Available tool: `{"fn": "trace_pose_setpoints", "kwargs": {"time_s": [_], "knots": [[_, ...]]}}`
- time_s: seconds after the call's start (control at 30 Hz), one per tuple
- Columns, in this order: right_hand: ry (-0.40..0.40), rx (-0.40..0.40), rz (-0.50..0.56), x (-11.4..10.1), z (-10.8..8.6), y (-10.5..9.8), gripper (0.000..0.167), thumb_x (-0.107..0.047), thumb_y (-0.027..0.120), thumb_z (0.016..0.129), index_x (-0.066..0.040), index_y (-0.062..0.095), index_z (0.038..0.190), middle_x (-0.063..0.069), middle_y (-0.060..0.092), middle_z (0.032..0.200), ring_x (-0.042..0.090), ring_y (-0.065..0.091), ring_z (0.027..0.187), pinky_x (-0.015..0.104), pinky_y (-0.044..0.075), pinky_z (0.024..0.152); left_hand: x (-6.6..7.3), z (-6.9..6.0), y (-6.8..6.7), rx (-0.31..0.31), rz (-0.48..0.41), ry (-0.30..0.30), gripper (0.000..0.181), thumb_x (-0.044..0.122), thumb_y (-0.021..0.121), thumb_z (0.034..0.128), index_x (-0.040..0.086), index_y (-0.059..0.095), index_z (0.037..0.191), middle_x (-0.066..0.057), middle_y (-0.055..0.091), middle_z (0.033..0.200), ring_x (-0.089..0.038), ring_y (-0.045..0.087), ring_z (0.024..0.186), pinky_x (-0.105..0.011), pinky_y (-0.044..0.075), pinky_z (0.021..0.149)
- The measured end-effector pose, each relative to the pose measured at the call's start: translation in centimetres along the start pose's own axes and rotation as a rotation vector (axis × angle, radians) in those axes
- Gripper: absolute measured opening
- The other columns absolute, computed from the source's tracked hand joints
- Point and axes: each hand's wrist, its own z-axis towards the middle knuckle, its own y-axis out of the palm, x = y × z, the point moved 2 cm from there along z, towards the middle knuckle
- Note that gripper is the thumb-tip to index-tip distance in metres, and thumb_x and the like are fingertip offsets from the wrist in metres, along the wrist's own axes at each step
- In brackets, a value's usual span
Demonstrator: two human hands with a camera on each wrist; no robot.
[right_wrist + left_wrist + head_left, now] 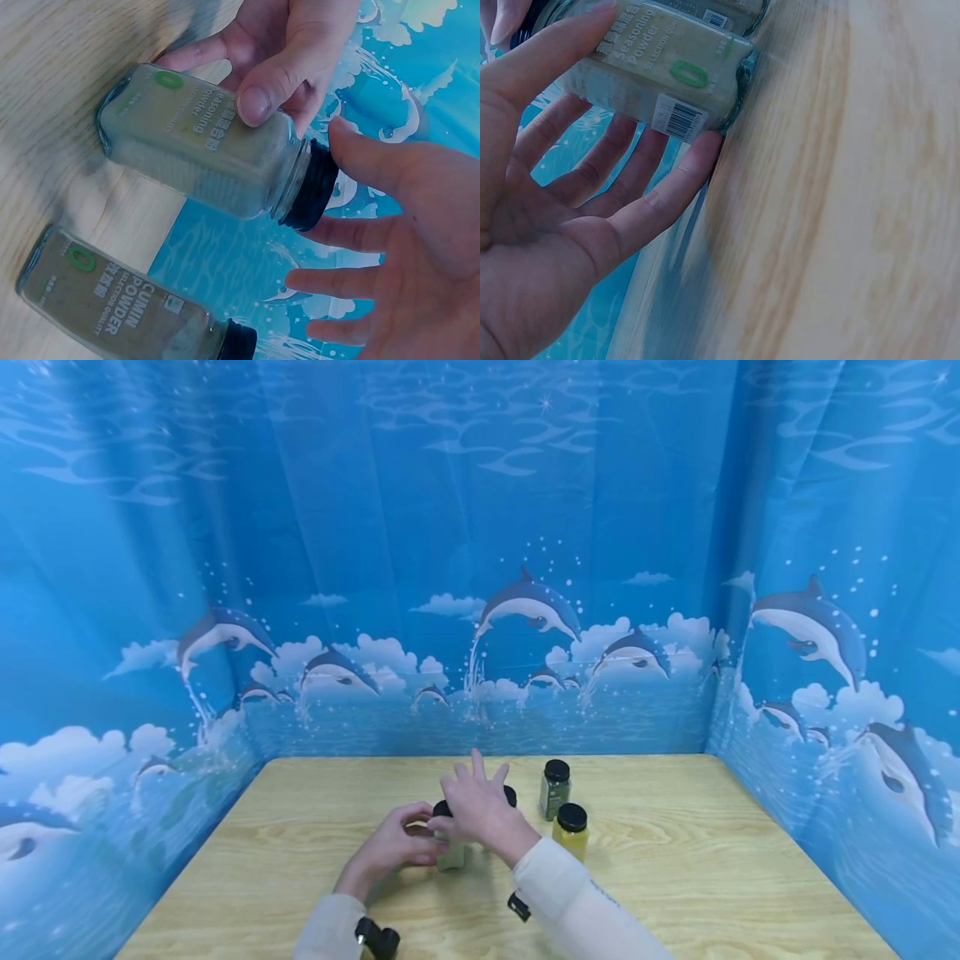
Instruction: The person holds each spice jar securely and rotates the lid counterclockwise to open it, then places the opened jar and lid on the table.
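A square glass jar of seasoning powder (452, 857) with a black cap (311, 187) stands on the table. My left hand (397, 845) holds it low: in the left wrist view the thumb lies over the label and the fingers reach round the far side and base. Over the top is my right hand (480, 806), its fingers spread and nearly straight. In the right wrist view its thumb and index finger lie at opposite edges of the cap, and the other fingers extend free. Beside it stands a cumin powder jar (112, 292), mostly hidden by the right hand in the head view.
Right of the hands stand a jar with dark green contents (555, 795) and a jar with yellow contents (572, 837), both black-capped. The wooden table (675, 877) ends at a blue dolphin-print curtain (420, 527) on its back and sides.
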Motion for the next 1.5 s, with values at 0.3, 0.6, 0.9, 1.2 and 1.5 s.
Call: {"fn": "trace_pose_setpoints", "kwargs": {"time_s": [0.3,0.6,0.9,1.2,1.5], "knots": [[-0.018,0.003,-0.032,-0.12,0.16,-0.19,0.039,-0.049,0.081,0.086,-0.02,0.074,0.112,0.014,0.054,0.152,0.046,0.026,0.155,0.083,0.03,0.111,0.01,0.14,0.08,0.001,0.004,-0.002,0.046,0.012,0.083,0.0853,0.001,0.064,0.125,-0.01,0.071,0.119,-0.021,0.072,0.104,-0.042,0.065,0.086],[-0.075,-0.007,0.006,-0.3,-0.3,-0.52,0.032,-0.019,0.083,0.086,-0.028,0.076,0.116,0.011,0.054,0.152,0.048,0.024,0.155,0.087,0.028,0.109,-0.32,0.25,0.06,0.001,-0.012,0.016,0.052,0.009,0.083,0.0842,-0.003,0.061,0.129,-0.007,0.071,0.117,-0.02,0.07,0.105,-0.044,0.065,0.088],[-0.091,-0.009,0.028,-0.36,-0.65,-0.74,0.035,-0.018,0.083,0.086,-0.03,0.076,0.118,0.012,0.053,0.154,0.048,0.024,0.155,0.087,0.027,0.109,-0.45,0.27,0.05,0.006,-0.004,0.025,0.053,0.009,0.083,0.0842,-0.004,0.061,0.13,-0.009,0.07,0.119,-0.02,0.07,0.107,-0.044,0.065,0.088],[-0.108,0.003,0.02,-0.39,-0.64,-0.86,0.04,-0.01,0.083,0.084,-0.031,0.076,0.117,0.01,0.054,0.153,0.048,0.026,0.155,0.087,0.027,0.109,-0.1,0.08,0.05,0.011,-0.004,0.025,0.058,0.008,0.082,0.0853,-0.005,0.057,0.136,-0.009,0.069,0.119,-0.019,0.069,0.107,-0.043,0.065,0.089],[-0.092,-0.03,0.044,-0.24,-0.45,-0.63,0.045,-0.036,0.081,0.089,-0.026,0.068,0.131,0.012,0.049,0.157,0.046,0.023,0.156,0.086,0.025,0.111,-0.11,0.22,0.06,-0.001,0.003,0.023,0.051,0.011,0.083,0.0854,-0.002,0.061,0.13,-0.01,0.069,0.121,-0.019,0.071,0.106,-0.043,0.065,0.087]]}}
